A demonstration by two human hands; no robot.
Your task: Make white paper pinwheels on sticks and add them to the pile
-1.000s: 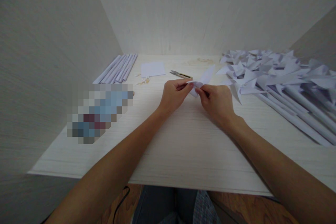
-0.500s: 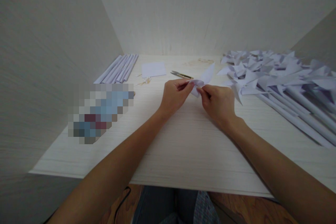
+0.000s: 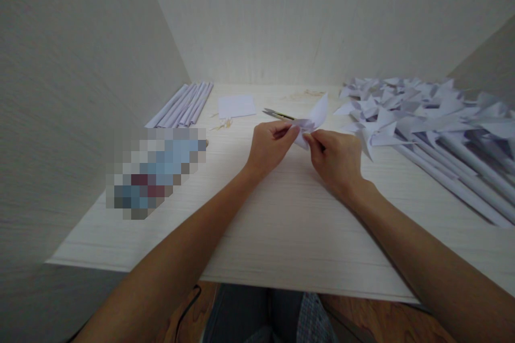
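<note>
Both my left hand (image 3: 269, 146) and right hand (image 3: 336, 159) pinch the half-folded paper piece (image 3: 311, 118). Finished pinwheels (image 3: 422, 112) piled right of it; rolled sticks (image 3: 183, 106) left unused.

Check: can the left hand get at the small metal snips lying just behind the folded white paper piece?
Probably yes. The small metal snips lie in the open on the pale tabletop, just beyond the left hand, nothing between. But both it and the right hand pinch the folded white paper piece.
</note>
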